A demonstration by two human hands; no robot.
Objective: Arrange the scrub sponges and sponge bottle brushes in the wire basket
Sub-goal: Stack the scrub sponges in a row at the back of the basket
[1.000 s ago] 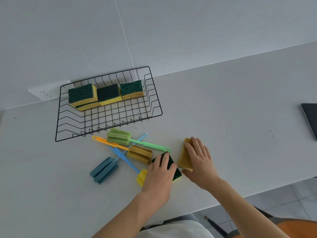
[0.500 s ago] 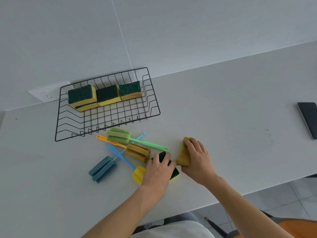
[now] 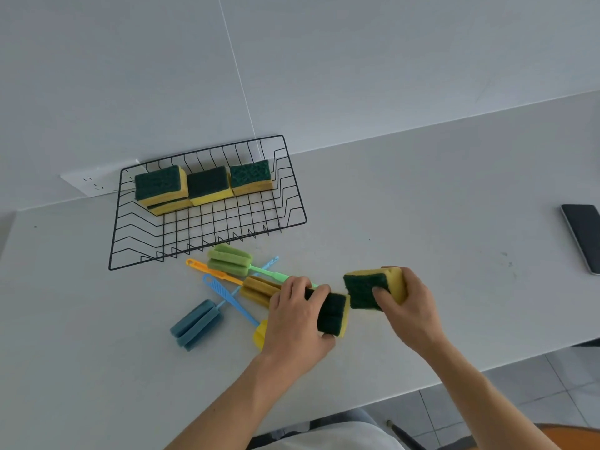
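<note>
Gripping yellow sponges [image 3: 373,289] (dark green scrub faces), both hands [image 3: 293,323], lifted

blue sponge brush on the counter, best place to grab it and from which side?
Probably the blue sponge head, from above, across its narrow width. It lies flat and clear at the pile's near-left end. Its thin handle runs up-right under the blue-handled brush and toward the orange brush and green brush, so a grip there would disturb them. Both hands hold scrub sponges.
</note>
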